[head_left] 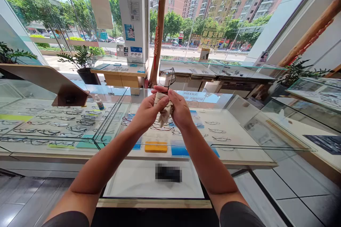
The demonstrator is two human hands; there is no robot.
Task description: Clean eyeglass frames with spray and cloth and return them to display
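Both of my hands meet above the glass display counter, arms stretched forward. A pair of eyeglasses with a thin dark frame sticks up above my fingers. My left hand is closed, its thumb pressing a crumpled beige cloth. My right hand is closed beside it, thumb and fingers at the lower part of the eyeglasses and the cloth's edge. The fingers and cloth hide the rest of the frame, so its exact contact with each hand is partly hidden.
Under the counter glass lie several rows of eyeglasses and an orange case. A small spray bottle and a brown tilted mirror or stand are on the left. Nearer me, a white tray holds a blurred dark object.
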